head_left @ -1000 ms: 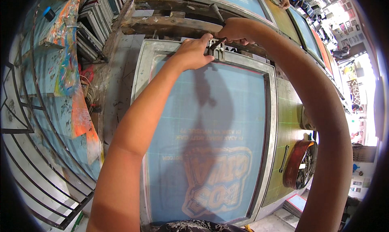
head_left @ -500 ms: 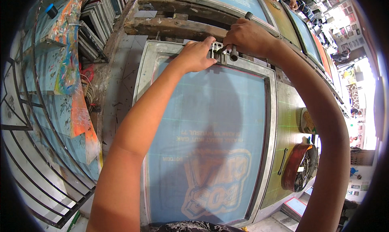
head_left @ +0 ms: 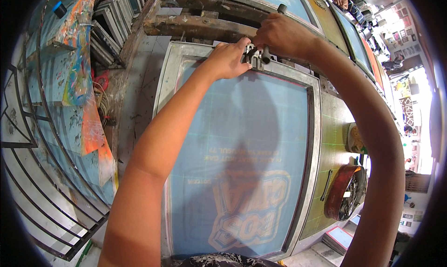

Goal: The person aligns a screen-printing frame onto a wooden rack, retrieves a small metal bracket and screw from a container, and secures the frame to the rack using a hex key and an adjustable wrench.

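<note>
A silkscreen frame (head_left: 314, 127) with pale metal rims and blue mesh lies in front of me, bearing faint mirrored lettering. At its far edge sits a metal clamp (head_left: 254, 61). My left hand (head_left: 227, 60) is closed around the left side of this clamp, thumb on the near side and fingers beyond. My right hand (head_left: 285, 36) wraps around a socket wrench (head_left: 266, 57) just above and right of the clamp. One round end of the wrench pokes out below the fist, the other above it. Where the wrench meets the clamp is hidden by my right hand.
Worn beams (head_left: 205, 24) run beyond the frame. On the green board (head_left: 316, 206) at right are a dark spanner (head_left: 327, 185), a can (head_left: 356, 138) and a reddish round container (head_left: 336, 195). Left stand paint-stained boards (head_left: 100, 150), a black railing (head_left: 51, 183) and stacked frames (head_left: 111, 24).
My right hand and the wrench have shifted slightly up and away. My left hand stays on the clamp. At the top right, another person's hands have moved.
</note>
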`<state>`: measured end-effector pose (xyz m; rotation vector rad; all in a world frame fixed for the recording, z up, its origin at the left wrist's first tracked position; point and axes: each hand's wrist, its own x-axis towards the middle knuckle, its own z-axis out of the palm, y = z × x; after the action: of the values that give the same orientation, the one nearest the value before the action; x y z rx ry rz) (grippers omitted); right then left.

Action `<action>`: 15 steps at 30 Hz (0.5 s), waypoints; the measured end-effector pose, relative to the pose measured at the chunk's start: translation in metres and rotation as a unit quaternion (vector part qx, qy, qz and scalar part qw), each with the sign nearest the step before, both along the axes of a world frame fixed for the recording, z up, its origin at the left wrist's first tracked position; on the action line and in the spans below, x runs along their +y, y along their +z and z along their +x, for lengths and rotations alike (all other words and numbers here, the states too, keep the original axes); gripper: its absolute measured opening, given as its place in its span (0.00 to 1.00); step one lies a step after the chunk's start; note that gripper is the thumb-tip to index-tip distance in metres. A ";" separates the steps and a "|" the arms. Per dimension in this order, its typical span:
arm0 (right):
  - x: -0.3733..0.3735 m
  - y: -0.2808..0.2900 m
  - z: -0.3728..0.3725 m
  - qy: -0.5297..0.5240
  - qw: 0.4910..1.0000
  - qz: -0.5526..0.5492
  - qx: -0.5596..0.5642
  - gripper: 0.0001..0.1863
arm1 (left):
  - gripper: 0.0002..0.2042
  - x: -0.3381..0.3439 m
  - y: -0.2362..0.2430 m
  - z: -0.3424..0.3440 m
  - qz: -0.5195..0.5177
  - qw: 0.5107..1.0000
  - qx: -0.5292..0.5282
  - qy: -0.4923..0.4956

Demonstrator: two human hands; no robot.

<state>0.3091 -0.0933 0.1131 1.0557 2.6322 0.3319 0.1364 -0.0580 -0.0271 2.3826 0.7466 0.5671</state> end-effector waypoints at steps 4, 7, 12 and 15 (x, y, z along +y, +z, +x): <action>0.011 -0.007 0.001 -0.185 0.982 -0.023 0.025 0.09 | 0.31 -0.003 0.006 0.005 -0.043 0.999 0.004 0.004; 0.017 -0.004 -0.014 -0.370 0.919 -0.119 0.065 0.18 | 0.32 -0.007 0.011 0.000 -0.019 0.999 0.041 0.027; 0.004 0.016 -0.037 -0.560 0.776 -0.245 0.156 0.20 | 0.33 -0.011 0.019 -0.002 -0.054 0.997 0.053 0.031; 0.004 0.015 -0.025 -0.346 0.929 -0.062 0.117 0.18 | 0.35 -0.010 0.019 -0.001 -0.042 0.997 0.049 0.031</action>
<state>0.2839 -0.0893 0.1276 1.9635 2.2170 -0.1245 0.1353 -0.0680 -0.0082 2.3310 0.8730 0.4370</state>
